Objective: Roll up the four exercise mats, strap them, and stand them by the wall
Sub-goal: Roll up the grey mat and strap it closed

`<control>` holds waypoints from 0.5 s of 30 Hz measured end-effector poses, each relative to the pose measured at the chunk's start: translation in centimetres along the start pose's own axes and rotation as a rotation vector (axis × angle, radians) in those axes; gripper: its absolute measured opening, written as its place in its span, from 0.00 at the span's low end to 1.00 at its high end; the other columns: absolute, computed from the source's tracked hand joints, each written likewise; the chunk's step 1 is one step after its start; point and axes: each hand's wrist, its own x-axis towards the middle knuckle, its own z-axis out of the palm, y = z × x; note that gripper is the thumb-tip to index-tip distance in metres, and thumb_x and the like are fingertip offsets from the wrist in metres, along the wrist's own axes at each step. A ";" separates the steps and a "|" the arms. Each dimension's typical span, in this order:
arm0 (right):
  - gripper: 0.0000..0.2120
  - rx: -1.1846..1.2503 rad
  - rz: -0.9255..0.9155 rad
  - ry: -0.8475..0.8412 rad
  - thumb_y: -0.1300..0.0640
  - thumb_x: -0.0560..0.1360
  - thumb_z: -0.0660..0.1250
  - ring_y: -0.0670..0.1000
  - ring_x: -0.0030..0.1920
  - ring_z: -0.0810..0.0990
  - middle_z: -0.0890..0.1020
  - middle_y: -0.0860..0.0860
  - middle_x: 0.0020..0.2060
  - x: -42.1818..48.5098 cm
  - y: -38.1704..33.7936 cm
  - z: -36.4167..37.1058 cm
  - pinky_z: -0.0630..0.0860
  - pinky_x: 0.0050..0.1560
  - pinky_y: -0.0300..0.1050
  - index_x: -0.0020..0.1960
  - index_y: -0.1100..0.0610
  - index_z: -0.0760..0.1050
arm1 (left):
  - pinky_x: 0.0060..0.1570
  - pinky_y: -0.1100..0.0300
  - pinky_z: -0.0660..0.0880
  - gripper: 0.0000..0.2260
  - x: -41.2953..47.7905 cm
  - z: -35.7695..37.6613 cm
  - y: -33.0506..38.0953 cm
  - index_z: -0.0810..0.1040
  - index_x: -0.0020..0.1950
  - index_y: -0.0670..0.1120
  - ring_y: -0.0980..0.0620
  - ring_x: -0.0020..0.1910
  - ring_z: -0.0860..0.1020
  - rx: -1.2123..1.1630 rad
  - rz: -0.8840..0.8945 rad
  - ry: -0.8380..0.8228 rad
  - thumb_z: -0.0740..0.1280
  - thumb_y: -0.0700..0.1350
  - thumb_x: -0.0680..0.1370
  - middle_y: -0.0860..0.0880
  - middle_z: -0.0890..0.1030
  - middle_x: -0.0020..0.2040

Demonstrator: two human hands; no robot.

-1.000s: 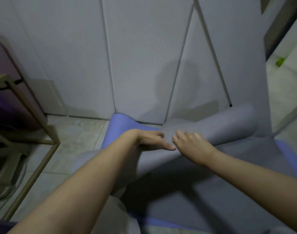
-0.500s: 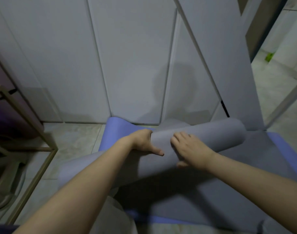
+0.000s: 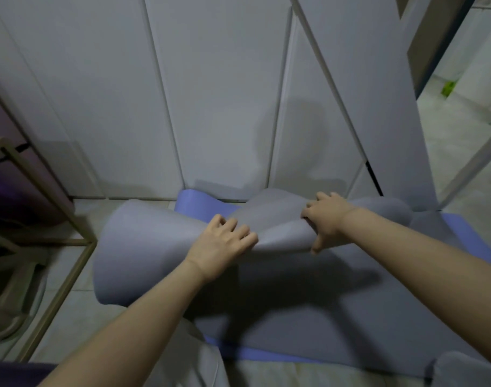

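A grey exercise mat lies partly rolled across the floor, its roll loose and flared wide at the left end. The unrolled part spreads toward me. My left hand presses on top of the roll near its middle, fingers spread. My right hand grips the roll's edge further right, fingers over the top and thumb underneath. A blue-purple mat lies flat beneath the grey one and shows at the far end and on the right.
White wall panels stand just behind the roll. A metal frame with dark items is on the left. A doorway opens at the right. Tiled floor shows to the left.
The roll has loosened and flared at its left end. My right hand moved right and now grips the mat's edge; my left hand shifted onto the roll's middle.
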 end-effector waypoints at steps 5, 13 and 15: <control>0.30 0.102 0.086 -0.014 0.41 0.70 0.70 0.57 0.64 0.69 0.73 0.54 0.63 0.5 -1.0 2.0 0.67 0.62 0.53 0.65 0.54 0.67 | 0.50 0.44 0.73 0.29 -0.9 0.9 0.6 0.66 0.51 0.47 0.46 0.41 0.76 -0.067 -0.255 -0.360 0.79 0.48 0.58 0.46 0.75 0.44; 0.26 0.102 0.258 0.216 0.47 0.74 0.67 0.56 0.60 0.76 0.78 0.55 0.59 1.0 -2.7 5.3 0.67 0.57 0.49 0.64 0.58 0.62 | 0.69 0.35 0.51 0.38 2.2 2.1 2.9 0.55 0.73 0.46 0.46 0.69 0.62 -0.354 -0.453 -0.615 0.67 0.62 0.71 0.46 0.63 0.69; 0.25 0.109 0.259 0.240 0.47 0.75 0.66 0.56 0.59 0.76 0.77 0.55 0.59 0.7 -3.6 5.8 0.67 0.56 0.48 0.64 0.58 0.62 | 0.69 0.38 0.53 0.37 3.1 2.3 3.6 0.58 0.72 0.47 0.46 0.68 0.64 -0.417 -0.449 -0.622 0.67 0.63 0.71 0.46 0.65 0.67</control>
